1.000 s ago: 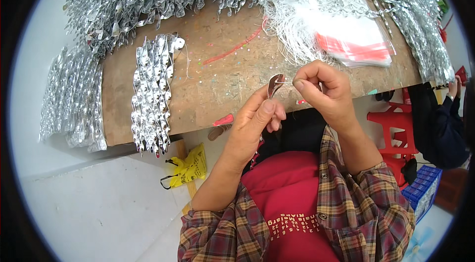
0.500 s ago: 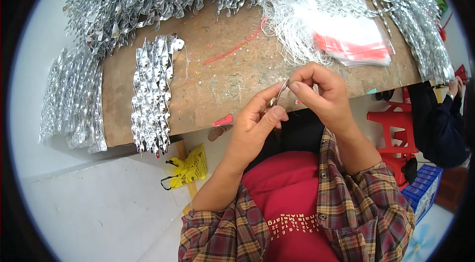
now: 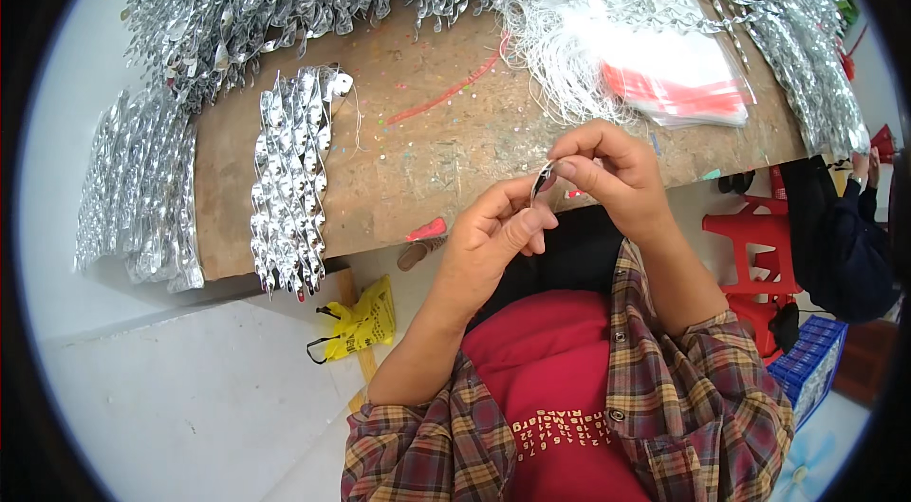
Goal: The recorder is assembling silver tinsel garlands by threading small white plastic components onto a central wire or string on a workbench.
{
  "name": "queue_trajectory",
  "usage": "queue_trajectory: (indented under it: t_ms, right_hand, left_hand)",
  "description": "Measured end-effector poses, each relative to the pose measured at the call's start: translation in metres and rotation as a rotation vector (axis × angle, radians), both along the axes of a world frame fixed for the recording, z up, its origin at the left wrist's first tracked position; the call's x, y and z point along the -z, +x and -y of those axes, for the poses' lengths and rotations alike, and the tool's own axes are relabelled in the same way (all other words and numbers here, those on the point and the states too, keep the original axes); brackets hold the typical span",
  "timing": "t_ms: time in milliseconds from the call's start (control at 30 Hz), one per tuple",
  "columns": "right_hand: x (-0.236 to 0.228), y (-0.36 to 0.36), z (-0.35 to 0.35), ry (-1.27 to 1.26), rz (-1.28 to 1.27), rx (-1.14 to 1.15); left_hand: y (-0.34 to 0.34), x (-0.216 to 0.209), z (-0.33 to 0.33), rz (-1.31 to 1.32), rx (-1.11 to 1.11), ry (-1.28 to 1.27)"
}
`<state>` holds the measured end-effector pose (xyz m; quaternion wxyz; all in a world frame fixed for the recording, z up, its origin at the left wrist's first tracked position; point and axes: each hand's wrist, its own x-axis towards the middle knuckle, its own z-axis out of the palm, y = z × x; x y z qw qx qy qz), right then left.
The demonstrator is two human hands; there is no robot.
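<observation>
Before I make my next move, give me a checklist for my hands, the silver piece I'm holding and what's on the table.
1. Left hand gripping the silver piece: ok, pinched at its lower part.
2. Right hand at the piece's upper end: ok, thumb and finger pinched there.
3. Anything fastened at that end: cannot tell, too small and partly covered.
4. White strings on the table: ok, heaped loosely beyond the right hand.
5. Bundle of silver strands fully on the table: not ok, its lower ends overhang the near edge.
</observation>
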<state>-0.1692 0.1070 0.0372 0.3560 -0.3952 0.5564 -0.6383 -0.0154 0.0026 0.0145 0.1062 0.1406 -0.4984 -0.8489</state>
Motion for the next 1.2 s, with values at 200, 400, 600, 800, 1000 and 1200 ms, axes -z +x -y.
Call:
queue_trajectory:
  t_ms: [200,400,600,800,1000,1200]
  right_hand:
    - [-0.003,0.007,-0.008,-0.015,-0.255,0.141]
    - [-0.012,0.013,-0.018,0.016,-0.368,0.149]
    - [-0.019,0.016,-0.026,0.042,-0.497,0.194]
    - [-0.019,0.014,-0.029,-0.006,-0.543,0.216]
    - [-0.01,0.002,-0.039,-0.077,0.1,-0.072]
    - [-0.008,0.001,-0.048,-0.134,0.164,-0.162]
  left_hand:
    - [0.002,-0.005,-0.004,-0.023,-0.031,0.018]
    - [0.006,-0.007,-0.009,-0.045,-0.057,-0.005]
    - [0.006,-0.016,-0.017,-0.072,-0.055,-0.047]
    - [0.003,-0.019,-0.023,-0.073,-0.068,-0.113]
    - [0.007,-0.021,-0.026,-0.078,0.107,-0.077]
    - [0.009,-0.036,-0.037,-0.121,0.016,0.002]
